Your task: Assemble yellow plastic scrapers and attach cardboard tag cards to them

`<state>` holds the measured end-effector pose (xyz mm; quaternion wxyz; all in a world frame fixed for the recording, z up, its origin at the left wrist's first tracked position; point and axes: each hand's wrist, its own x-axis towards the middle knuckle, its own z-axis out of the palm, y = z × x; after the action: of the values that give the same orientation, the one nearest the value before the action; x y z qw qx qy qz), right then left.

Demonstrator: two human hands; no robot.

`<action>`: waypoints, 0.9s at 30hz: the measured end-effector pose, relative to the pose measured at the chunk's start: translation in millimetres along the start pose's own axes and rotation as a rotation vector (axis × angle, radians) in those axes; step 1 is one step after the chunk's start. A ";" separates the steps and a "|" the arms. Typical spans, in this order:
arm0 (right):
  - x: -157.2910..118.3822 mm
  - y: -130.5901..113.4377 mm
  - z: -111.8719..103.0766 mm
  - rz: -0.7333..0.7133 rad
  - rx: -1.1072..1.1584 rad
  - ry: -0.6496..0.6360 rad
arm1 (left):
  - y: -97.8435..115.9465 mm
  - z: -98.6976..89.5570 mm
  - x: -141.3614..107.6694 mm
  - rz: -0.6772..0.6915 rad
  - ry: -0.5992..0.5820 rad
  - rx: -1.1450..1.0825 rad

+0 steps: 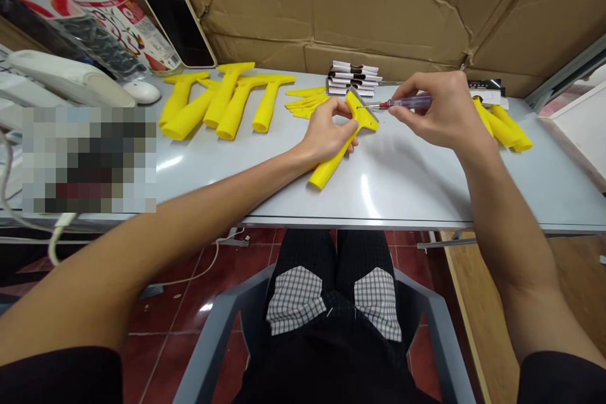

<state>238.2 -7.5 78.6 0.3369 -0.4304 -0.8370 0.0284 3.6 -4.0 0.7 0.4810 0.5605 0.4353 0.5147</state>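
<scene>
My left hand [329, 129] is wrapped round a yellow scraper [334, 164], whose wide head points away from me and holds a metal blade [356, 97]. Between the fingers and thumb of my right hand [438, 107] is a screwdriver [409, 102] with a clear handle and a red collar. Its shaft lies level and its tip meets the left part of the scraper's head, near a small hole. A second hole shows farther right on that head. My left fingertips are partly hidden behind the scraper.
Several yellow handles [267, 104] lie at the back left, beside flat yellow pieces [307, 102]. Behind are stacked small boxes [354, 79]. More yellow handles [509, 126] lie right. A phone [175, 16], bottles [127, 25] and a white mouse [142, 92] stand left. Cardboard [331, 6] backs the table [416, 196].
</scene>
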 end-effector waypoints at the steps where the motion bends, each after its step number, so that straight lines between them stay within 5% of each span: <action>1: -0.5 0.2 0.4 0.012 0.009 -0.002 | -0.7 -0.2 0.1 -0.002 0.003 -0.007; 9: -0.7 -2.7 2.7 0.049 -0.013 -0.048 | -1.3 -0.7 -0.2 0.000 0.006 -0.026; 17: -0.6 1.8 8.9 0.021 0.011 -0.357 | 10.0 -2.3 2.7 0.012 -0.014 -0.081; 22: 3.8 14.6 4.3 0.154 0.019 -0.260 | 11.4 -7.8 10.8 -0.041 0.002 -0.170; 27: 5.2 52.5 -2.7 0.330 -0.164 -0.205 | 15.0 -11.0 12.6 -0.049 0.019 -0.197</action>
<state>274.4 28.7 65.8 0.2044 -0.5824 -0.7846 0.0585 -6.3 7.0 17.7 0.5420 0.4951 0.4006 0.5484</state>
